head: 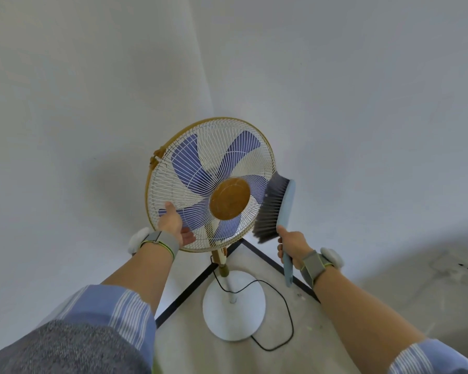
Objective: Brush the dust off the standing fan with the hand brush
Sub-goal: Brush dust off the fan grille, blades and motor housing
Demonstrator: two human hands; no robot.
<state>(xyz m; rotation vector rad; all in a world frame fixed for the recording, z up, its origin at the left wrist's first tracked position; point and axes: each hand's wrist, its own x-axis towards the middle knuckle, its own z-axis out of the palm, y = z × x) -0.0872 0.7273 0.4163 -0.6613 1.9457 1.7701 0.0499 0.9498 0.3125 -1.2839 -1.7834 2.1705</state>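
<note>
The standing fan (200,168) stands in a room corner, with a white wire grille, blue blades, a tan hub and a tan rim. My left hand (173,225) grips the lower left rim of the grille, thumb on the front and fingers behind. My right hand (292,248) holds the light blue handle of the hand brush (274,209). Its dark grey bristles lie against the right edge of the grille, pointing left.
The fan's round white base (234,319) sits on the grey floor with a black power cord (289,319) looping to its right. White walls meet behind the fan, with black skirting along their foot. Open floor lies to the right.
</note>
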